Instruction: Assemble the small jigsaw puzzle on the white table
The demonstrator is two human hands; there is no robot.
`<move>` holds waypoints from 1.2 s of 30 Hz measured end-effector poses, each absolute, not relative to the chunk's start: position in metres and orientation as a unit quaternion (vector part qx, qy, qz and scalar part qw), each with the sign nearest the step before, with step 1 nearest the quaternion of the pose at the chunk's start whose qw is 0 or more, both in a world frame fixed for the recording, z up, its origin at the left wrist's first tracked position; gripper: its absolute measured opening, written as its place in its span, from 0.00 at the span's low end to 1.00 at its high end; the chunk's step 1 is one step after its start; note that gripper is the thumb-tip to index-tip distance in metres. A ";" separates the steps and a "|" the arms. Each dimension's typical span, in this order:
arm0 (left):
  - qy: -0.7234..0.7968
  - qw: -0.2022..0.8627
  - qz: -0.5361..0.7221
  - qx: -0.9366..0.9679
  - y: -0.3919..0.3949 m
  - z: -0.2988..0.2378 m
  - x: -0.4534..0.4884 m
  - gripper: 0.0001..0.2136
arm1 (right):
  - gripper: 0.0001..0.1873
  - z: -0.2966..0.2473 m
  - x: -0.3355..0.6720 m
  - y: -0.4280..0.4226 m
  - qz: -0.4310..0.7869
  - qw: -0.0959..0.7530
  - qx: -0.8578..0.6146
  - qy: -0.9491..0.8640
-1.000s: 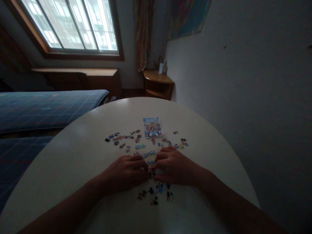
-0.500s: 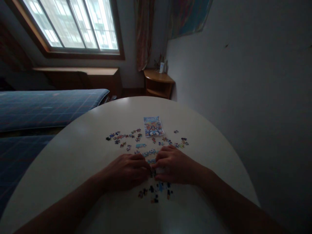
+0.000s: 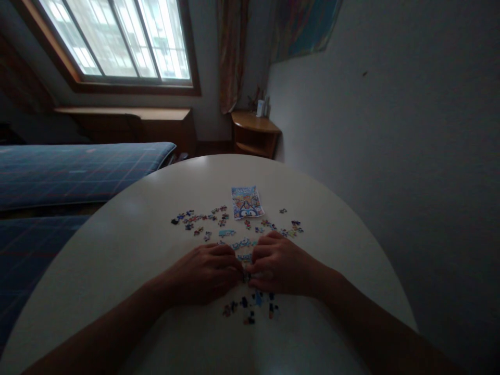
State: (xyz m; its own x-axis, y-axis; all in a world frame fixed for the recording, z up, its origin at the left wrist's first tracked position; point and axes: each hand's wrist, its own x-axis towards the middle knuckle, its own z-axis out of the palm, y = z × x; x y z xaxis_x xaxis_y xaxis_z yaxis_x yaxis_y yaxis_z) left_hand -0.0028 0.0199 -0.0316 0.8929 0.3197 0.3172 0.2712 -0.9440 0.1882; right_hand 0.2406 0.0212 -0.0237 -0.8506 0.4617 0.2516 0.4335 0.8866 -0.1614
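My left hand (image 3: 213, 273) and my right hand (image 3: 275, 265) meet near the middle of the white round table (image 3: 128, 250). Their curled fingers pinch small jigsaw puzzle pieces (image 3: 246, 276) between them, mostly covered by the fingertips. Just beyond the fingers lie joined light-blue pieces (image 3: 242, 243), and a short blue strip (image 3: 226, 233) is a little farther off. Nearer to me, below the hands, several dark and blue loose pieces (image 3: 258, 298) are scattered.
A colourful picture sheet with a penguin-like face (image 3: 247, 202) lies beyond the pieces. Loose pieces spread to its left (image 3: 195, 217) and right (image 3: 292, 229). A plaid-covered bed (image 3: 78, 172) stands left of the table, a wall (image 3: 371, 156) on the right, and a corner shelf (image 3: 255, 122) behind.
Both hands stay together over the pieces, with only slight finger movement. The right fingers look a little more curled. The whole view has shifted slightly.
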 end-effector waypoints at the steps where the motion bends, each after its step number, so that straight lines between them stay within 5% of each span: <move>1: 0.153 0.072 0.173 0.970 0.020 -0.031 -0.002 0.06 | 0.09 -0.023 0.240 0.021 0.048 0.146 -0.226 -0.962; 15: 0.144 0.099 0.194 0.965 0.019 -0.034 -0.004 0.06 | 0.04 -0.017 0.249 0.025 0.087 0.239 -0.218 -0.942; 36: 0.100 0.145 0.150 0.973 0.000 -0.020 0.004 0.15 | 0.05 -0.014 0.260 0.032 0.078 0.229 -0.257 -0.936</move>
